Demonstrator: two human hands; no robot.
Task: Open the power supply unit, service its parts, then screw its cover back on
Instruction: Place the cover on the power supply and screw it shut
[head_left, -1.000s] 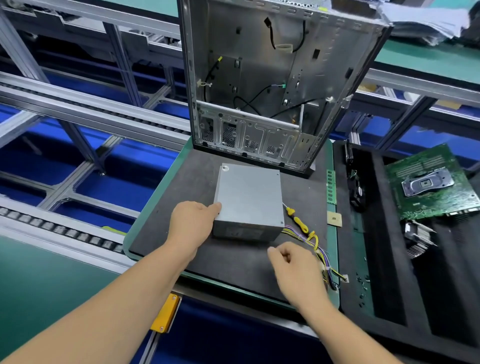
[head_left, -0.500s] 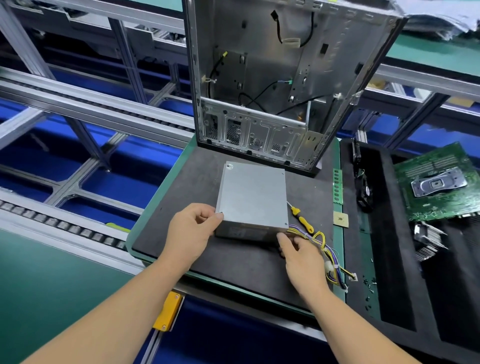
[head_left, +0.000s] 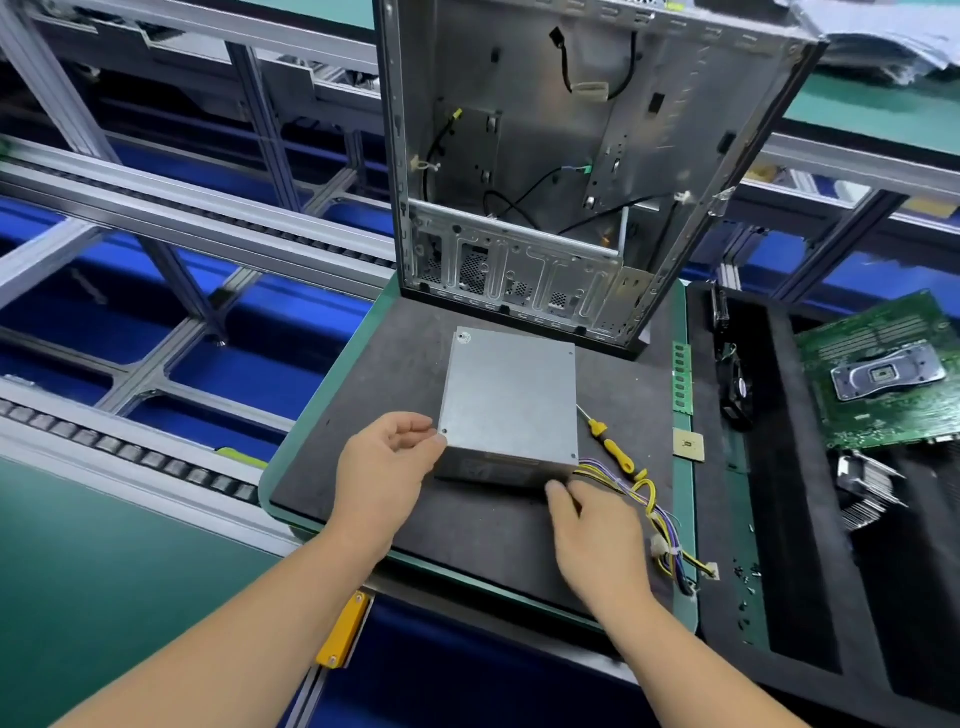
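Right hand: (head_left: 597, 530) nearest the camera, fingers lying fairly straight, tips touching the near right lower edge of the power supply unit (head_left: 511, 400) where the wire bundle (head_left: 644, 499) leaves it; the grip holds nothing, probably steadying the box.
Left hand: (head_left: 387, 467) fingers curled at the unit's near left corner, thumb and fingertips pinching that corner, likely to brace or turn it.
Power supply unit: flat on the dark mat (head_left: 374, 415) of the desk, cover still on, corner screw holes facing up, so the task seems barely begun.
Screwdriver: (head_left: 613, 447) yellow-handled, just beside the unit's right side, in easy reach for the cover screws.
Tray to the right: (head_left: 779, 467) black, holding a green circuit board (head_left: 883, 374).
Computer case: (head_left: 571, 171) open, standing upright behind the unit, at the mat's far edge.
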